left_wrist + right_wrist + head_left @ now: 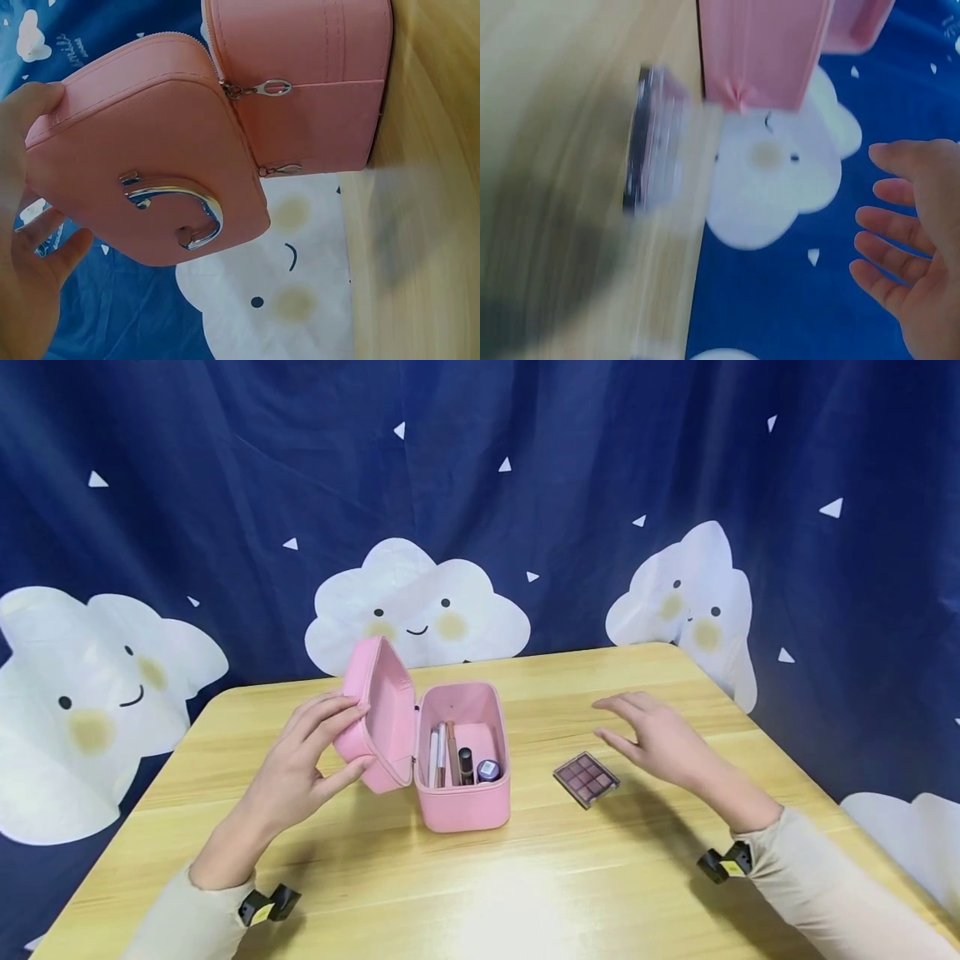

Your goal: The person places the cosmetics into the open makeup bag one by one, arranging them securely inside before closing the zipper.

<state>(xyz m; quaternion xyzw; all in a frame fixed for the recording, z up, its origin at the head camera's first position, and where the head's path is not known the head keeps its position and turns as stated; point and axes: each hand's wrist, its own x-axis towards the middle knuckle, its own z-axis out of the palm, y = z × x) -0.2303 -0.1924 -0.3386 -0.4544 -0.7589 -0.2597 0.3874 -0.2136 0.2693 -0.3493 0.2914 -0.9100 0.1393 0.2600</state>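
Note:
A pink makeup case stands on the table, its lid tilted up to the left. My left hand holds that lid by its outer edge, fingers on the upper side and thumb lower down. The left wrist view shows the lid's silver handle free of the hand. Inside the case are several slim sticks, a black-capped tube and a small round jar. Right of the case lies an eyeshadow palette. Above and beyond it hovers my right hand, fingers extended, holding nothing.
The wooden table has its back edge against a dark blue curtain printed with clouds. Two zipper pulls hang by the case's seam in the left wrist view.

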